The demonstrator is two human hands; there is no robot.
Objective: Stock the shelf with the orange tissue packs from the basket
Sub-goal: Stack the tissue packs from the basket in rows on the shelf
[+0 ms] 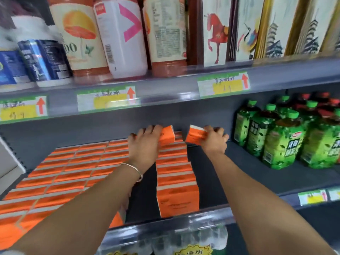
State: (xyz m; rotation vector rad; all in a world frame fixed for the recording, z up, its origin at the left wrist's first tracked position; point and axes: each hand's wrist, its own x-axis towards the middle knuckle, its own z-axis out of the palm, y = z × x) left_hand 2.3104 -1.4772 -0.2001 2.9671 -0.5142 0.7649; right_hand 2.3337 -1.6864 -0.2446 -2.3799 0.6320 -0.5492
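Fingers [152, 128] of left hand [145, 144] curled round an orange tissue pack [167, 135] deep on grey shelf [248, 173], packed rows [64, 172] filling its left, bare floor right of middle column [176, 183], right hand [214, 142] gripping a second pack [195, 137], green bottles [283, 144] at right

tissue packs [176, 173]: glossy orange wrap; shelf [257, 173]: matt grey; bracelet [135, 168]: shiny metal

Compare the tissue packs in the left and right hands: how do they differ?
The left pack is at the back end of the single row of packs; the right pack is over bare shelf beside that row. The left pack stands nearly upright; the right pack tilts. Both are orange with a white top edge.
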